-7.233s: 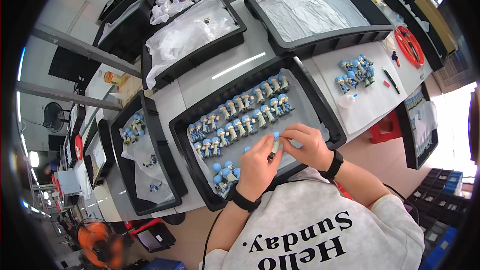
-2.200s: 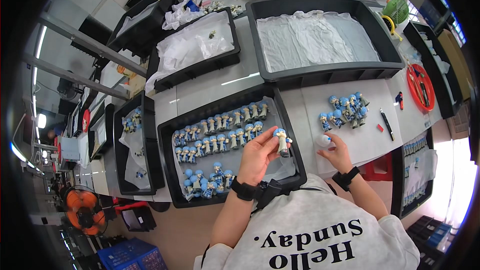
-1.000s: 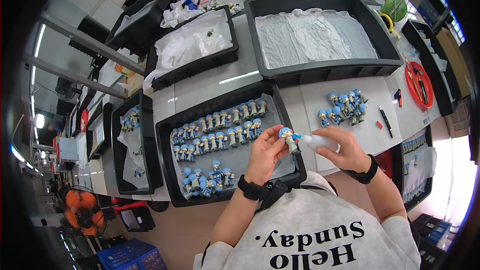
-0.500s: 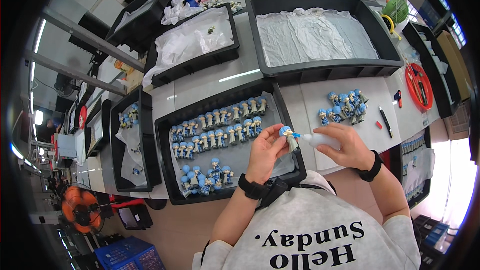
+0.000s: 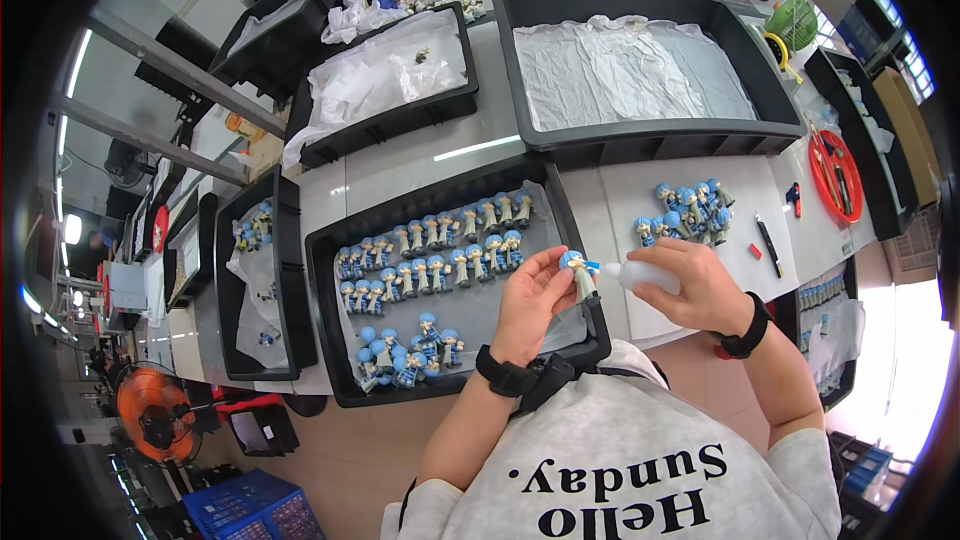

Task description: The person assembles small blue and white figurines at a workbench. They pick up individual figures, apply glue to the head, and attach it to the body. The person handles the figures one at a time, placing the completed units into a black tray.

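Note:
Pinched in the fingers of my left hand (image 5: 528, 308) is a small blue-haired figurine (image 5: 582, 285) in a pale long coat, with a blue piece at its side. My right hand (image 5: 698, 285) is wrapped round a white squeeze bottle (image 5: 652, 276). Its nozzle points left at the figurine's blue piece, very close to it; I cannot tell whether they touch. Below and left of my hands, a black tray (image 5: 322, 312) holds rows of similar figurines (image 5: 435, 274) and a loose heap of them (image 5: 405, 352) at its near side.
More figurines (image 5: 690, 210) cluster on white paper at the right, by a black pen (image 5: 769, 245) and a red block (image 5: 755, 251). Beyond stands a large black tray (image 5: 660, 135) lined with white sheeting. A red round dish (image 5: 835, 180) holds tools. An orange fan (image 5: 155, 415) stands lower left.
My right hand and the bottle have risen slightly, and the nozzle has drawn a little to the right of the blue piece. My left hand has stayed nearly still with the figurine.

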`<state>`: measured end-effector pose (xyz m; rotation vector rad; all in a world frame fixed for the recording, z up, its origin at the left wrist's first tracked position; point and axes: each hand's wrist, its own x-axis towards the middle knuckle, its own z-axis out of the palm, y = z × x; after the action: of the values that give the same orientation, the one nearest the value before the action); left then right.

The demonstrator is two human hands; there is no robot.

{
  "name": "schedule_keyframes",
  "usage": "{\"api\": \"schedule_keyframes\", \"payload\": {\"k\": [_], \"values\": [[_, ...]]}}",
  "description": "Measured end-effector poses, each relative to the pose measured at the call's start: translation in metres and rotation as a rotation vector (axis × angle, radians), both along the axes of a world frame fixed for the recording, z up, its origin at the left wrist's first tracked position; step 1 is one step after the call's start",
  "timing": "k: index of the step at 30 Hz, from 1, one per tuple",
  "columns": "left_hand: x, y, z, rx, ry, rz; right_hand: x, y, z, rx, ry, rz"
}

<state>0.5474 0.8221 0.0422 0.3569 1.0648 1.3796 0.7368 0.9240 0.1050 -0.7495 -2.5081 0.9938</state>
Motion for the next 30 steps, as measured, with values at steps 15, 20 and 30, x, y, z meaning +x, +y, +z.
{"api": "schedule_keyframes", "payload": {"k": [15,20,30], "values": [[0.002,0.001,-0.002,-0.004,0.013,-0.028,-0.015,0.001,0.032,0.117,-0.177,0.022],[0.003,0.001,0.000,-0.021,-0.011,-0.033,-0.022,0.005,0.040,0.164,-0.188,0.068],[0.001,0.000,-0.001,0.011,-0.022,-0.009,-0.023,0.008,0.040,0.126,-0.198,0.088]]}}
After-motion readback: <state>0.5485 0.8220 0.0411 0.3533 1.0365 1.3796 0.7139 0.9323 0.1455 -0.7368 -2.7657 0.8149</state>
